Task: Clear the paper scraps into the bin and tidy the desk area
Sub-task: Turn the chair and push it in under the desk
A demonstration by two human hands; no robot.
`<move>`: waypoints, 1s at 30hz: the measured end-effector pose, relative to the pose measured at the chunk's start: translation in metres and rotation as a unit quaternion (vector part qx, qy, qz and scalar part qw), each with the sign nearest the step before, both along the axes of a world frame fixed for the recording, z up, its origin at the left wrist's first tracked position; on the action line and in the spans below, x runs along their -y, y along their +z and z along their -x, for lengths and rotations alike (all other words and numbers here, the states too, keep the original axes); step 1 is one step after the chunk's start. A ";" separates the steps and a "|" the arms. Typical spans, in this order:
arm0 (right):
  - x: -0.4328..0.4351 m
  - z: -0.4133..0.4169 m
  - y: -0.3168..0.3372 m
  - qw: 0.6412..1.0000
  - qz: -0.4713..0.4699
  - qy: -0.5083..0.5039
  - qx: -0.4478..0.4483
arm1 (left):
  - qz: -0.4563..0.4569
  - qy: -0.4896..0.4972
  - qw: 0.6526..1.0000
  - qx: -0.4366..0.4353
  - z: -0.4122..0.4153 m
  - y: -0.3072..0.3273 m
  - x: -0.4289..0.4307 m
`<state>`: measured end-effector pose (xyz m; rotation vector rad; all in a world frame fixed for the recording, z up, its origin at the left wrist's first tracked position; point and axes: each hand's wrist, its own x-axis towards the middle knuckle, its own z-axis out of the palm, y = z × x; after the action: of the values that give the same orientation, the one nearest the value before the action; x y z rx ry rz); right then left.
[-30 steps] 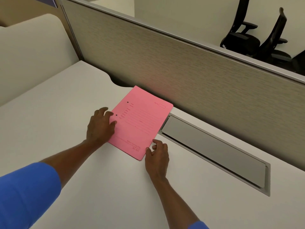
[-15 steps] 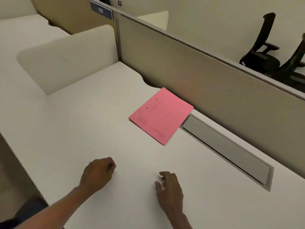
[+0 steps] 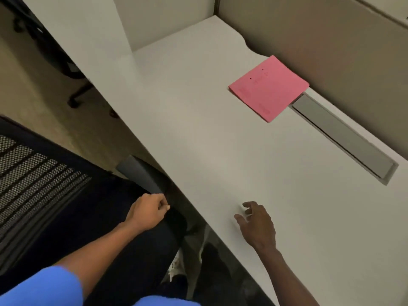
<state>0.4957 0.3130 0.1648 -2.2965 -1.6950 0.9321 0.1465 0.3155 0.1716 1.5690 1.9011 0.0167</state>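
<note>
A pink folder (image 3: 268, 88) lies flat on the white desk (image 3: 220, 140), against the grey partition at the far side. My left hand (image 3: 146, 212) hangs off the desk's front edge over the black office chair, fingers curled closed with nothing visible in them. My right hand (image 3: 257, 225) hovers over the near edge of the desk, fingers apart and holding nothing. No paper scraps or bin appear in view.
A black mesh-backed office chair (image 3: 37, 186) with a grey armrest (image 3: 141, 176) sits at the lower left, tucked by the desk. A grey cable-tray lid (image 3: 344, 138) is set into the desk beside the folder. Another chair's base (image 3: 75, 93) stands on the beige floor.
Both hands let go of the pink folder and drew back toward the desk's front edge. The view swung left and down, bringing the chair and floor into sight.
</note>
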 end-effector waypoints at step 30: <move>0.256 -0.049 -0.040 0.970 0.149 0.190 0.018 | 0.164 0.097 0.981 0.022 -0.070 -0.029 0.331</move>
<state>0.5446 0.0570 0.1244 -2.2051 -2.1944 1.3021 0.2165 -0.0152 0.1430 1.1524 1.9031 -0.1685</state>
